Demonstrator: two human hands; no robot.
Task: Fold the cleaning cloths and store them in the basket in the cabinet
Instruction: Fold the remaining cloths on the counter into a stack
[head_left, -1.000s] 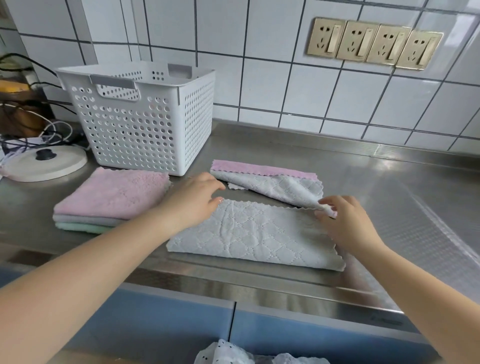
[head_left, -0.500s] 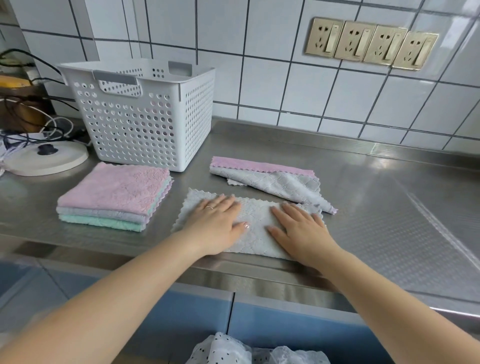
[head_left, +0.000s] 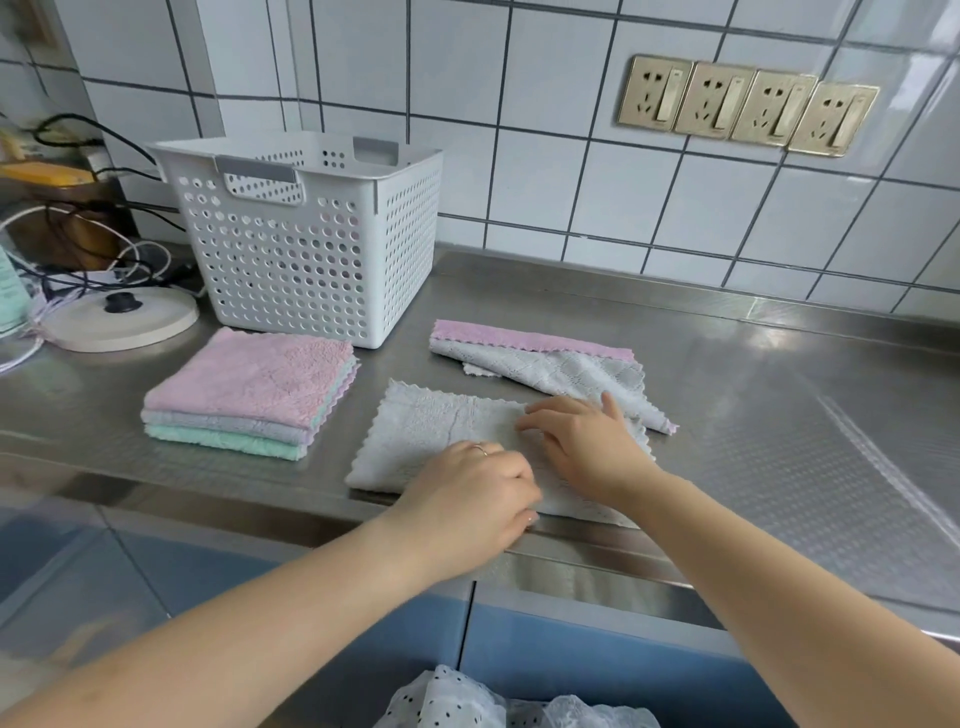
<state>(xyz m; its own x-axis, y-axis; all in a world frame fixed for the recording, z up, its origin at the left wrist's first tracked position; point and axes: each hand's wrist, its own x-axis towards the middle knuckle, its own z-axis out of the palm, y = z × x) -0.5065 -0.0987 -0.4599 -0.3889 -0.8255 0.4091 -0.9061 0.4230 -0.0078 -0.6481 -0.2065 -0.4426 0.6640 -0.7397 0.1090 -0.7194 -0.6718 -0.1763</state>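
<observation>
A half-folded grey cloth (head_left: 431, 436) lies at the front edge of the steel counter (head_left: 779, 415). My left hand (head_left: 467, 499) is on its near edge with the fingers curled into the fabric. Just right of it, my right hand (head_left: 587, 447) rests flat on the same cloth, fingers pointing left. Behind it lies a loosely folded pink and grey cloth (head_left: 545, 358). To the left sits a stack of folded cloths (head_left: 249, 384), pink on top, then grey and mint. The white perforated basket (head_left: 301, 260) stands behind the stack, against the tiled wall.
A round white disc with a black knob (head_left: 119, 322) and tangled cables (head_left: 78, 249) fill the far left. Gold wall sockets (head_left: 748, 106) are mounted above the counter. Blue cabinet fronts (head_left: 571, 654) run below the counter edge.
Both hands smoothed the folded grey cloth, then shifted right along it. My left hand went from flat to curled at the near edge. The view moved back a little.
</observation>
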